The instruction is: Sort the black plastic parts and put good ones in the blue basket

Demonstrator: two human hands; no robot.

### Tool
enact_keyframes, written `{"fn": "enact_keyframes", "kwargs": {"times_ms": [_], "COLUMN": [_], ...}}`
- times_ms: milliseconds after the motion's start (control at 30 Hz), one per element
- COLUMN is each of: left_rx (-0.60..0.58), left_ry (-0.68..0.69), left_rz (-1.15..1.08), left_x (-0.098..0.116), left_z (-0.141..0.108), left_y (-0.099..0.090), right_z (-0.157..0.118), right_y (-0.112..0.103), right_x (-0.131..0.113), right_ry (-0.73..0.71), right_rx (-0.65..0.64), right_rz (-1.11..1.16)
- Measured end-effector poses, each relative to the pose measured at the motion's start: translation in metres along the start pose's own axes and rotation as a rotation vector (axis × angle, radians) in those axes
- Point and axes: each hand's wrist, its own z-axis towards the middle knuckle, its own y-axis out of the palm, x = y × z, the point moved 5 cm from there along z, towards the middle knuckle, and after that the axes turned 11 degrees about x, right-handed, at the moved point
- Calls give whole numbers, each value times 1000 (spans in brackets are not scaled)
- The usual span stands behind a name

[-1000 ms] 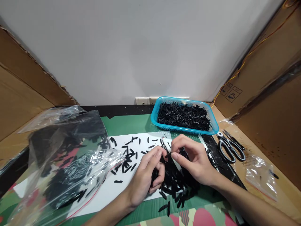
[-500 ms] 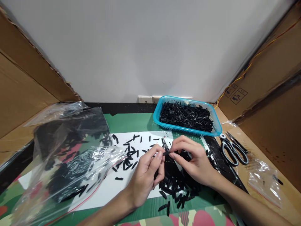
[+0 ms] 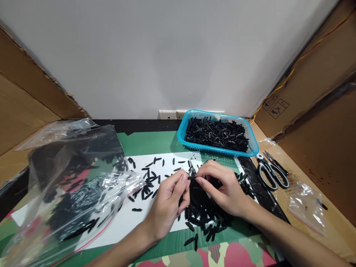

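Note:
Between the fingertips of my left hand [image 3: 172, 200] and my right hand [image 3: 222, 187] is a small black strip [image 3: 191, 178], pinched at both ends. Both hands are closed, thumbs against index fingers. A slim white tool [image 3: 196, 165] slants down behind my right hand; I cannot tell whether the hand holds it too. Under the hands lies a heap of similar black strips [image 3: 204, 218], partly hidden by my right hand. More loose strips are scattered over the white paper sheet [image 3: 116, 231] to the left.
A blue plastic basket [image 3: 180, 136] full of black strips stands at the back. A clear zip bag [image 3: 91, 193] with black strips lies at left. On the right are scissors [image 3: 271, 174], a pointed metal tool [image 3: 278, 164] and a small clear bag [image 3: 306, 207]. Cardboard walls flank both sides.
The whole view has shifted slightly, so everything sits a little further left. Both hands keep the same pinch on the strip.

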Motion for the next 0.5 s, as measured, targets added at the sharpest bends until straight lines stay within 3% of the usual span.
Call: {"fn": "enact_keyframes", "kwargs": {"times_ms": [500], "left_rx": [8], "left_ry": [5], "left_rz": [34], "left_x": [0], "left_z": [-2], "left_y": [1], "right_z": [-3], "right_y": [2], "right_x": [1], "right_ry": [48], "right_rx": [-17], "right_rz": [-5]}}
